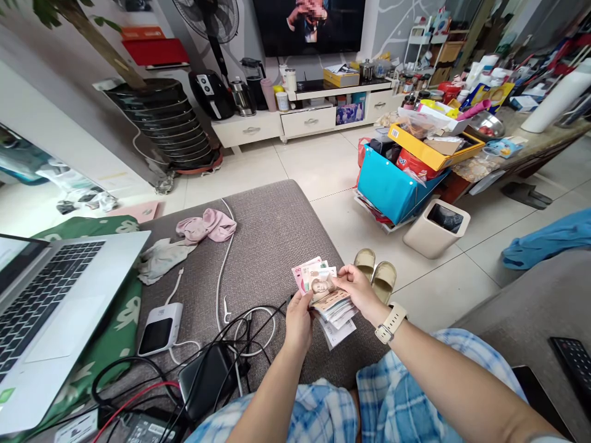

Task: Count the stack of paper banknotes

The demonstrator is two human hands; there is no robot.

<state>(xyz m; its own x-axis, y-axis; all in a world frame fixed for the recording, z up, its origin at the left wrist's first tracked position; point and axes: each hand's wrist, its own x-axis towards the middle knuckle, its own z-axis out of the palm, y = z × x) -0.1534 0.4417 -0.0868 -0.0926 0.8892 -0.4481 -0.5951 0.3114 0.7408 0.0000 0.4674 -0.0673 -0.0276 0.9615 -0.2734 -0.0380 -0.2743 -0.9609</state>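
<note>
A fanned stack of paper banknotes [323, 292] is held over the edge of the grey sofa cushion [272, 240], above my knees in blue checked trousers. My left hand [299, 320] grips the lower end of the stack with its fingers closed round it. My right hand [359, 288], with a pale watch at the wrist, pinches the top notes from the right side. Pink, green and brown notes show at the top of the fan.
An open laptop [50, 307] lies on a green cloth at left. A white power bank [160, 329], a black pack and tangled cables [231, 332] lie beside my left hand. Beige slippers [376, 274], a cream bin [436, 227] and a blue box [392, 187] stand on the tiled floor.
</note>
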